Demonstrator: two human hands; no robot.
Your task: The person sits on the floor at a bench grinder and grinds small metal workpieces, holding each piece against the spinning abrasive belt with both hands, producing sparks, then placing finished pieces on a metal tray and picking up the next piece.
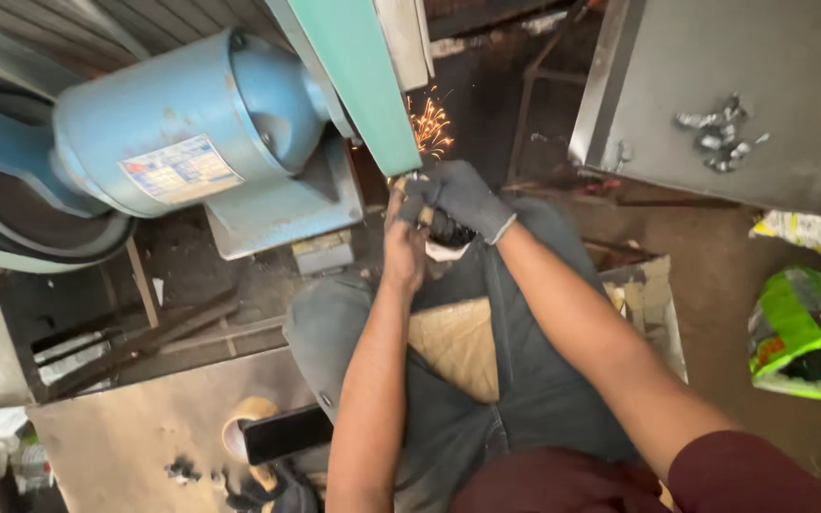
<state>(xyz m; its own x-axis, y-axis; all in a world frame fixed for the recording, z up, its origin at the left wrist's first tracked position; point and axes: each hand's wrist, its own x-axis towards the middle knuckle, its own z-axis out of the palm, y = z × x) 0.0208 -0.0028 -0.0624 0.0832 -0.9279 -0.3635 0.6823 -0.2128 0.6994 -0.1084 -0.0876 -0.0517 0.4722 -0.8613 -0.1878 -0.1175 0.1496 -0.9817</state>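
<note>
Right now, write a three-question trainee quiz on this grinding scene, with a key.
1. True or false: the right hand wears a dark glove while the left hand is bare.
2. Where do the sparks fly? A) beside the green machine arm B) off the grey metal sheet C) by the green bag
3. Fill in: the large motor housing at upper left is coloured ____.

Key: 1 true; 2 A; 3 blue. Both hands are closed together around a small workpiece pressed at the machine; what the piece is cannot be made out.
</note>
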